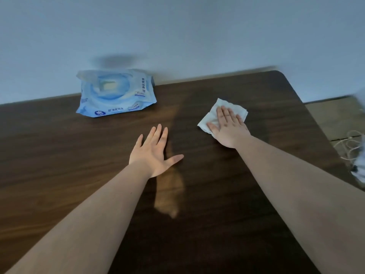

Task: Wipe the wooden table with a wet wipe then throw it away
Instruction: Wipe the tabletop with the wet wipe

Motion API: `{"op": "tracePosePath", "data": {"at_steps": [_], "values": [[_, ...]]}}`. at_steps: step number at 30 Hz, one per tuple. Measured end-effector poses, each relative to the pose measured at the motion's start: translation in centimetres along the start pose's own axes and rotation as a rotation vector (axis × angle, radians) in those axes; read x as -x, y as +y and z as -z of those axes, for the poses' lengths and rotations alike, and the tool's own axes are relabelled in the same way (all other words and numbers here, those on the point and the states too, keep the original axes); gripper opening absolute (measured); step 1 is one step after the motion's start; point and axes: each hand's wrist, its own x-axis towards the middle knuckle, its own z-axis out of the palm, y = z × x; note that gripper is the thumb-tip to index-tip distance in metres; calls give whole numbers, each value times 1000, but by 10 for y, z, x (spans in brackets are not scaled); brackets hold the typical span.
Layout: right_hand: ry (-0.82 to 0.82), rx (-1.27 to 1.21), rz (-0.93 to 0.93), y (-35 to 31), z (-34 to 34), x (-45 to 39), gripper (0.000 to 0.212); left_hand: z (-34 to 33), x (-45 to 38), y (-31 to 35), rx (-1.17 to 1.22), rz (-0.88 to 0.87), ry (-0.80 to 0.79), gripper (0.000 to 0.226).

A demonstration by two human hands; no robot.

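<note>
The right hand (230, 125) lies flat with its fingers spread, pressing the crumpled white wet wipe (213, 115) against the dark brown wooden worktop (217, 194) at about two o'clock from the centre of the view, fairly near the rounded far-right corner. The left hand (155, 150) rests open and empty on the wood near the middle, palm down, thumb pointing out toward three o'clock, holding nothing. The pale blue soft plastic pack of wet wipes (114, 93) sits at about eleven o'clock against the plain wall, well apart from both hands. The wipe is only pinned under the palm and fingers, not gripped, so the likeliest slip is that it bunches or slides out from under the hand on a fast stroke, leaving bare skin rubbing the wood. A long sweep toward three o'clock could carry the wipe off the edge, where a tangle of pale cords (350, 147) and blurred white things sit just beside the worktop; a wet wipe dragged there could snag or dampen them. Sweeping toward eleven o'clock risks nudging the pack along the wall. No bin is in view, so the throw-away step may call for a search.
</note>
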Motion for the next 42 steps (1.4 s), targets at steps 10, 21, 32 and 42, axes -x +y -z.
{"op": "tracePosePath", "data": {"at_steps": [10, 21, 32, 42], "values": [[9, -38, -218, 113, 17, 7, 70, -5, -38, 68, -103, -86, -51, 105], [6, -50, -304, 151, 9, 34, 69, -7, -39, 78, -150, -46, -77, 105], [-78, -39, -202, 92, -17, 86, 70, -4, 7, 59, -45, 14, 3, 93], [-92, 39, 118, -65, -50, 115, 71, -14, 87, -30, 13, 195, 15, 93]]}}
